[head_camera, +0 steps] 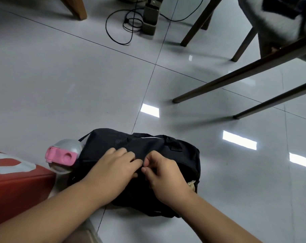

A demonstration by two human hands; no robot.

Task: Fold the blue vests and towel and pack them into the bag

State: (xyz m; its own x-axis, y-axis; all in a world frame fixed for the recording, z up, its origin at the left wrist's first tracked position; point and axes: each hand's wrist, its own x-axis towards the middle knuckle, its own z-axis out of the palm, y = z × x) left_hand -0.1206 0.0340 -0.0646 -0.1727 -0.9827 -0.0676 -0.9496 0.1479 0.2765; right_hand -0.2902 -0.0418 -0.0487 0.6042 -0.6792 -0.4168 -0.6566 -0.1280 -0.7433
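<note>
At nine o'clock in the view, a red box [17, 183] with a white stripe, lying on the tiled floor [78, 85]. Just beside it, toward the centre, a bottle [64, 156] with a grey dome cap and pink flip lid, tucked against the left end of the black bag [175, 155] and touching it.

At six o'clock, the bag itself, flat on the floor, carry strap across its top, mouth apparently drawn nearly closed. No blue vests on show; presumably already inside. A scrap of pale cloth [191, 185] peeking from the bag's right end at four o'clock, possibly the towel, too little visible to be sure.

Left hand [113, 167] resting on the bag's top, fingers [124, 152] lightly curled, tips pressing or gathering the fabric. Right hand [163, 174] just beside it, thumb and forefinger pinching something small at the seam, probably a zip pull, hidden between the fingertips.

Soft, limp, light fabric: likely to sag and bunch under a pull. Best held with one hand bracing the cloth near the seam while the other draws the pull.

At one to three o'clock, dark wooden chair legs [236, 79]; at twelve o'clock, a power unit [149, 16] and black cable [117, 23].
</note>
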